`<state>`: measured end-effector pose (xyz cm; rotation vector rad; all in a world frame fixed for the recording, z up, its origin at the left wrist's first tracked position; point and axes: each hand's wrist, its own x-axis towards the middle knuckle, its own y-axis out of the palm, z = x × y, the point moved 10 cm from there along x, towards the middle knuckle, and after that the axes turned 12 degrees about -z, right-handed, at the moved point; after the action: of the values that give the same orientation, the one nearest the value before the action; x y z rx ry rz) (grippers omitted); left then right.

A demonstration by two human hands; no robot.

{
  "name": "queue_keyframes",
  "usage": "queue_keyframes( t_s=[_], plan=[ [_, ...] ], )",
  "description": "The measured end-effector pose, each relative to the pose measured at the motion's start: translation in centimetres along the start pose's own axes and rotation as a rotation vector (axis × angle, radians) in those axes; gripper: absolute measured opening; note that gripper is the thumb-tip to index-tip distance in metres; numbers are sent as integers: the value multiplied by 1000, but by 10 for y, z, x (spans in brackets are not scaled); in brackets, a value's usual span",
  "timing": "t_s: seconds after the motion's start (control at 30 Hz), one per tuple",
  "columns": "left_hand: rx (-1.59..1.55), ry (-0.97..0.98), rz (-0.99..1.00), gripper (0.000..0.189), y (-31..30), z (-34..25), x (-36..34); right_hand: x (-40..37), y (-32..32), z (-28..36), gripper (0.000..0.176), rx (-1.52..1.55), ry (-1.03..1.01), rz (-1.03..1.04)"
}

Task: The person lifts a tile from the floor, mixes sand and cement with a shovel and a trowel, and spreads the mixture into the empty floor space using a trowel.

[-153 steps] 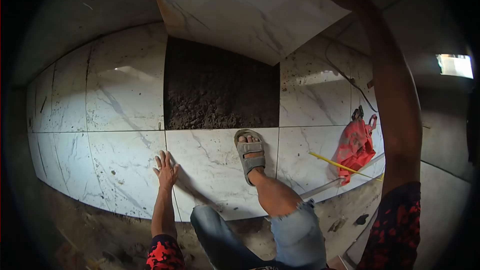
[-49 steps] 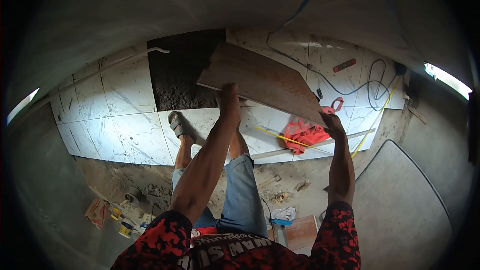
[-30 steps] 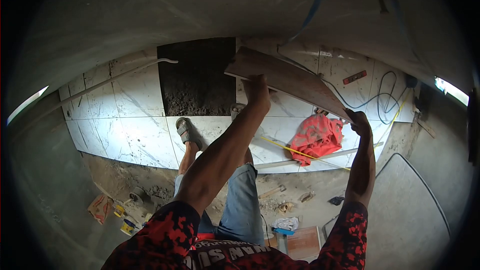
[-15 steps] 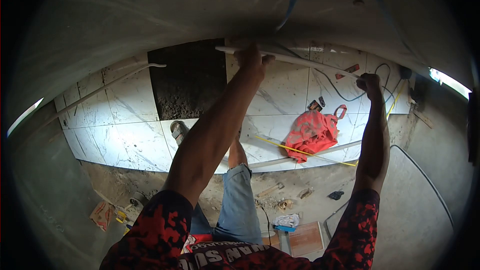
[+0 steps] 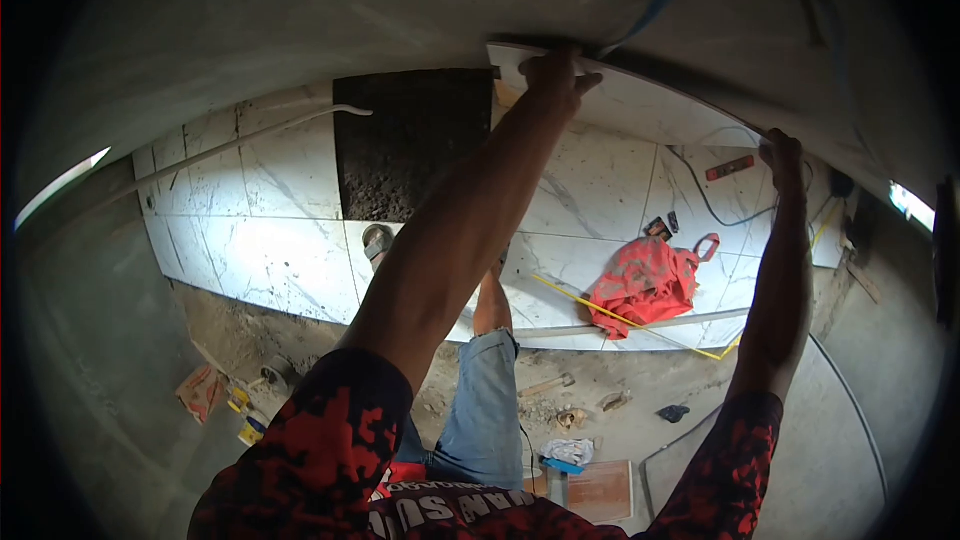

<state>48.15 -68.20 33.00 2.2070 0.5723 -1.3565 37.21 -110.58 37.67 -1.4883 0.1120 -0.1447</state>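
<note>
I hold a large white marble-look tile [image 5: 650, 105] up in the air with both hands, its glossy face turned toward me. My left hand [image 5: 555, 75] grips its upper left edge. My right hand [image 5: 783, 152] grips its right edge. Below lies a floor of matching laid tiles [image 5: 280, 250] with one square gap of dark mortar [image 5: 410, 140]. My sandalled foot [image 5: 378, 240] stands on a laid tile just below that gap.
A red bag [image 5: 645, 280], a yellow tape [image 5: 620, 315] and a long metal straightedge [image 5: 640, 320] lie on the tiles at right. A black cable [image 5: 715, 205] and a red level [image 5: 730, 168] lie further back. Small tools and containers [image 5: 245, 410] sit on bare ground.
I have stood up from a crouch with the tile. In the last second the tile has swung from showing its brown back, through edge-on, to showing its white face, and has risen higher.
</note>
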Motion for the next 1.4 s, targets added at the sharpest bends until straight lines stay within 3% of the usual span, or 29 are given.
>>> queue_keyframes(
  t_s=[0.07,0.1,0.13,0.17,0.2,0.27,0.33,0.4,0.43,0.53,0.6,0.67,0.7,0.73,0.77,0.8,0.83,0.87,0.9,0.93,1.0,1.03,1.07,1.1,1.17,1.2,1.27,1.33,1.4],
  plan=[
    [14,12,-5,45,-5,-3,-1,8,-6,9,18,-89,-41,5],
    [-14,-17,25,46,-5,0,-2,9,3,-7,17,65,163,65],
    [-44,-47,54,47,-5,1,-3,13,6,-7,17,71,151,70],
    [-35,-73,146,83,-2,1,-3,20,-1,4,20,-73,-21,8],
    [-47,-67,136,83,-7,2,6,25,-3,12,22,-216,-196,-58],
    [-107,-164,339,91,8,9,13,29,4,4,27,-190,-175,-36],
    [-108,-92,255,95,1,1,1,32,5,1,29,-259,-260,-109],
    [-59,-7,216,84,-11,-8,-12,36,11,-6,31,-268,-285,-75],
    [-36,-6,222,108,-21,-7,-12,34,20,-12,33,-282,-292,-31],
    [217,88,227,113,-65,6,-15,29,40,-46,36,-293,-226,-60],
    [382,119,264,99,-114,23,-30,17,36,-39,38,-310,-190,-102],
    [492,6,233,74,-195,54,-36,3,33,-66,42,338,436,-193],
    [590,7,209,62,-241,62,-40,-32,69,-75,46,1007,1043,-216],
    [749,52,156,50,-297,63,-44,-56,65,-55,57,1079,1058,-347],
    [928,97,88,40,-355,60,-51,-68,55,-16,62,1117,1011,-269],
    [1089,111,12,31,-413,55,-65,-89,49,13,64,1130,1054,-374],
    [1374,425,-26,32,-471,48,-73,-114,57,35,64,1087,1153,-347],
    [1360,245,-206,32,-548,52,-88,-144,100,27,61,1056,1095,-192],
    [1426,114,-195,33,-579,41,-116,-176,168,8,53,1052,667,29],
    [1517,86,-426,28,-628,28,-147,-221,188,50,49,1009,821,262],
    [1474,179,-477,26,-705,30,-193,-287,194,204,27,227,-504,476],
    [1446,158,-504,26,-722,33,-213,-334,180,277,17,104,-824,697],
    [1322,83,-560,25,-743,36,-234,-349,150,339,24,379,-724,814],
    [1196,19,-611,25,-763,39,-252,-354,137,369,29,448,-214,956],
    [1203,-84,-585,39,-774,64,-271,-382,103,442,53,458,10,1160],
    [1182,-103,-551,46,-774,80,-272,-401,98,465,56,524,146,1251],
    [1106,-108,-334,66,-767,122,-262,-414,67,524,59,454,126,1342],
    [1328,-317,-333,78,-746,108,-273,-445,75,551,59,389,-134,1286],
    [1369,-297,-329,86,-760,111,-272,-467,73,574,59,316,-288,1275]
  ],
)
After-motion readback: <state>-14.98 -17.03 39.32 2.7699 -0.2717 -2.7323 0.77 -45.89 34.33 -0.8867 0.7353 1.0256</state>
